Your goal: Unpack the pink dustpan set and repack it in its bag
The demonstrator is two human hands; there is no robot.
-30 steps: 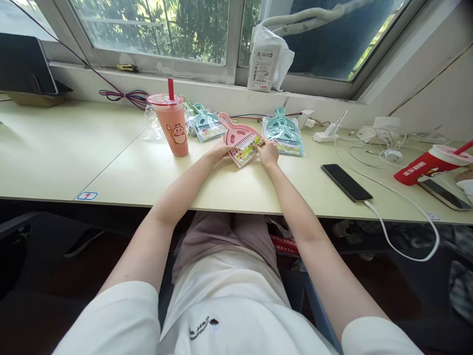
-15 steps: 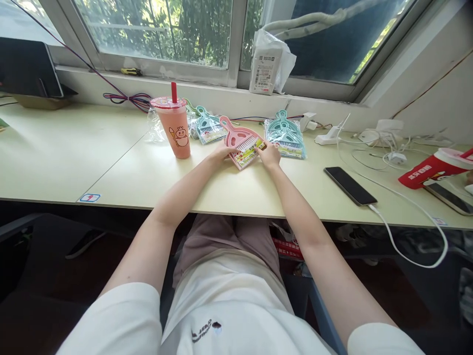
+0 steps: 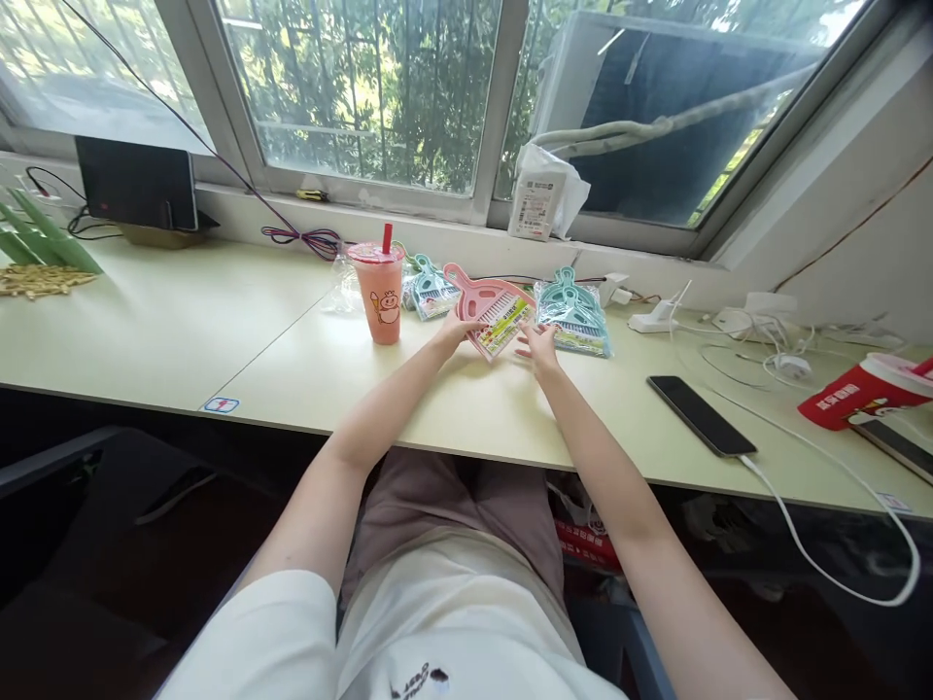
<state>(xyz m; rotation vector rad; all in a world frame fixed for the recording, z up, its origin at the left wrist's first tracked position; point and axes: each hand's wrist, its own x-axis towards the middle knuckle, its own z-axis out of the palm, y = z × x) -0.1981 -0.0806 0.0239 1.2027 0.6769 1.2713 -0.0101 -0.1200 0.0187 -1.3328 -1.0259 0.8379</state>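
Bench (image 3: 466, 408) comes first, just beyond my lap, with a black phone (image 3: 701, 415) on its right-hand part. My hands are apart: the right hand (image 3: 540, 348) has its fingers spread by the pink dustpan pack (image 3: 490, 309), though I can't tell if they touch it, while my left hand (image 3: 453, 329) grips its left side. Left of it stands a drink cup (image 3: 380, 301); behind lie teal packs (image 3: 572, 316), and a white box (image 3: 535, 206) sits on the windowsill (image 3: 452, 236).

One pink dustpan set (image 3: 477, 293), with pale-bristled brush (image 3: 496, 308) and yellow-green printed label (image 3: 504, 328), sits tilted in the left hand (image 3: 455, 329), handle (image 3: 452, 274) toward the tabletop's (image 3: 306, 374) far edge, right hand (image 3: 540, 346) just beside.
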